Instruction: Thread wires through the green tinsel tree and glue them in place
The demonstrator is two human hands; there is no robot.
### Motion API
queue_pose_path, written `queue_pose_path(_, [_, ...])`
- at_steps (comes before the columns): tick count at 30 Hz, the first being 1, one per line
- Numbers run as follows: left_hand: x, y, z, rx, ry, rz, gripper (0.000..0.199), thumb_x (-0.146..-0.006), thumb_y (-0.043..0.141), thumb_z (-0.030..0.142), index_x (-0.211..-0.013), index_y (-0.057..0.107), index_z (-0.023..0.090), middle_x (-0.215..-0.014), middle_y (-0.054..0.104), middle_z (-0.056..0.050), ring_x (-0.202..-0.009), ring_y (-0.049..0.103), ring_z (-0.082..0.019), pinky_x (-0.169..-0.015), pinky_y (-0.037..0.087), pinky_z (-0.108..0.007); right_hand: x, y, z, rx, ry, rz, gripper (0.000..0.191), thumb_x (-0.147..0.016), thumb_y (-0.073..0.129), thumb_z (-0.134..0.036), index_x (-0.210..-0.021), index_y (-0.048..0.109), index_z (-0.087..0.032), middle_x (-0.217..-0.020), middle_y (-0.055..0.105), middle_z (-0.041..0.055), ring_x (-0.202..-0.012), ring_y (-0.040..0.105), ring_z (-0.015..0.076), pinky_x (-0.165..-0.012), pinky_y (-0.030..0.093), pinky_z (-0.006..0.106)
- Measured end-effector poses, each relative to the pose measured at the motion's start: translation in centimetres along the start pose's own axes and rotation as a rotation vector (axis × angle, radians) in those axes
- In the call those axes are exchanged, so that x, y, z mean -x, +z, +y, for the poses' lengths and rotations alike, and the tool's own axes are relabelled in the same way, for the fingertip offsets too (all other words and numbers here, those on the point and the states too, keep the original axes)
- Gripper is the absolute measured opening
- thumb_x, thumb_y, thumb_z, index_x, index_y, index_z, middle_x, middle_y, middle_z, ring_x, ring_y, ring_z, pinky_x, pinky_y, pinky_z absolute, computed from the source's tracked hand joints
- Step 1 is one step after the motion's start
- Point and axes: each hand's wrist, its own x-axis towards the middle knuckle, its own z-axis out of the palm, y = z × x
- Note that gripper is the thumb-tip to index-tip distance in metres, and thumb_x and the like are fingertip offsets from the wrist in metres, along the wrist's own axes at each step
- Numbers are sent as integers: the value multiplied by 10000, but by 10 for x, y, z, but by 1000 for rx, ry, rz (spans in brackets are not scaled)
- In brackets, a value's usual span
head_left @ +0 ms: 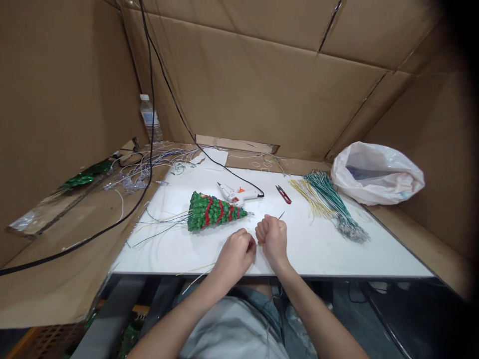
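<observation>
Okay, your left hand [235, 258] and right hand [273, 240] nearly touch near the counter's [337, 259] front edge, both closed, the right seemingly pinching a thin wire tip [281, 215]. Beaded Christmas tree [213, 212] lies just left of them. Its loose wires [160, 223] could snag; the glue gun [234, 194] just beyond could burn you if hot.

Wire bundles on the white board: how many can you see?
2. A yellow wire bundle lies right beside a green wire bundle, both on the white board, right of the red snips. Others could be hidden from view.

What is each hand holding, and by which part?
The right hand grips a thin wire low down, its tip poking out above the fist. The left hand is closed; anything in it is hidden.
</observation>
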Motion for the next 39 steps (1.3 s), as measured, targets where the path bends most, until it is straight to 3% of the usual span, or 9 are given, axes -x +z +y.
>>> queue_pose_path(6, [0,-1,0,41,-2,6,200,-794,484,69,-753,662,152,-780,614,-51,-756,590,-179,-713,451,-287,-9,-26,-21,232,28,-133,415,-791,479,-329,-484,216,-235,-428,159,-91,-385,152,61,-373,128,232])
queue_pose_path(9, [0,-5,2,102,-32,-10,187,-809,494,97,-771,671,147,-794,626,-53,-755,590,-177,-707,449,-288,-7,-42,-25,370,49,-244,275,-725,567,-243,-499,418,-189,-469,299,-69,-444,259,69,-418,192,221])
queue_pose_path(12, [-2,-9,4,139,-66,-18,170,-805,516,106,-778,680,142,-797,636,-56,-746,591,-176,-693,448,-285,2,-54,-22,550,41,-323,59,-690,568,-171,-686,627,-164,-543,432,-52,-504,354,84,-483,270,219])
queue_pose_path(16, [-3,-13,8,152,-79,-26,164,-816,529,128,-798,692,139,-791,650,-61,-737,594,-177,-683,444,-283,13,-66,-21,944,-78,-378,211,-705,569,-180,-873,696,-190,-684,574,-22,-519,381,94,-516,305,235])
queue_pose_path(21, [-5,-15,9,150,-100,-55,150,-818,536,139,-794,684,138,-797,661,-58,-753,596,-182,-688,441,-284,12,-71,-27,1055,-135,-432,152,-787,567,-243,-815,711,-201,-732,644,8,-583,446,124,-576,333,253])
queue_pose_path(31, [-1,-10,4,63,15,-52,132,-843,524,158,-810,651,169,-863,616,-40,-792,586,-173,-694,441,-267,11,-72,-32,959,-103,-467,183,-832,562,-292,-769,699,-189,-652,601,-5,-575,431,117,-565,299,251])
queue_pose_path(35, [-1,-8,3,35,16,-78,170,-845,511,140,-810,676,162,-857,625,-46,-793,597,-177,-704,440,-271,10,-66,-27,470,-16,-223,305,-752,669,-331,-534,530,-170,-479,382,-56,-473,296,78,-474,202,243])
queue_pose_path(37, [-1,-8,2,25,19,-85,195,-847,494,128,-832,686,162,-871,633,-53,-807,603,-181,-716,442,-274,8,-57,-25,234,9,-106,456,-784,615,-381,-463,350,-195,-442,257,-73,-435,225,69,-438,170,244])
queue_pose_path(39, [-1,-8,3,16,25,-96,214,-850,480,124,-842,690,165,-877,643,-58,-834,609,-191,-744,441,-285,6,-46,-22,108,29,-82,495,-833,502,-419,-464,238,-222,-427,184,-79,-400,189,69,-403,157,244])
